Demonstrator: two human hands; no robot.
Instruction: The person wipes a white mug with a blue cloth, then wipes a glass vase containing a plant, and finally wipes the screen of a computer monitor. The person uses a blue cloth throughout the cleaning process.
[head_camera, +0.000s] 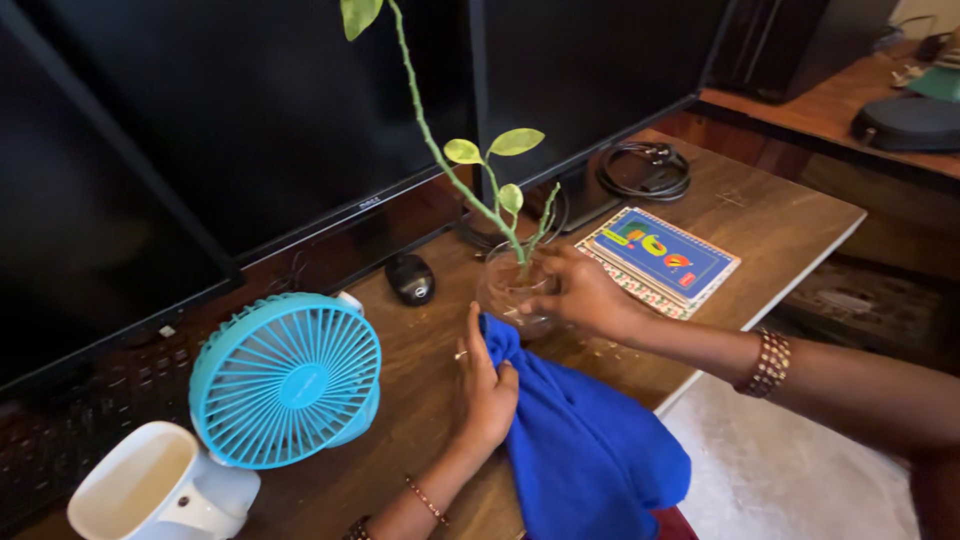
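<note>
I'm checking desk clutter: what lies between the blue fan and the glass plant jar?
In the head view, a black computer mouse sits on the wooden desk between the blue fan and the glass jar; otherwise bare wood.

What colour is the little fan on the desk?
The fan is light blue, with a white base. The head view shows it best.

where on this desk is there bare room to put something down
Bare wood lies between the blue fan and the left hand, and right of the coiled cable above the blue book. It is crowded around the glass vase and mouse.
</note>
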